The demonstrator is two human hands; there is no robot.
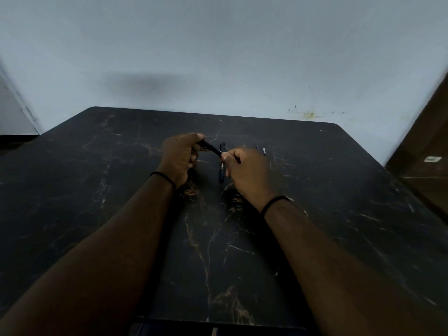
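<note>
A black pen [210,147] is held slanted between both hands above the dark marble table [97,190]. My left hand [178,157] grips its far upper end with curled fingers. My right hand [247,172] pinches the pen's near lower end between thumb and fingers. A second black pen [221,169] with white lettering lies on the table between the two hands, pointing away from me, partly hidden by the held pen.
Two small thin pieces [263,151] lie on the table just beyond my right hand. A pale wall [218,57] stands behind the table. A brown wooden surface [426,151] borders the right side. Both wrists wear a black band.
</note>
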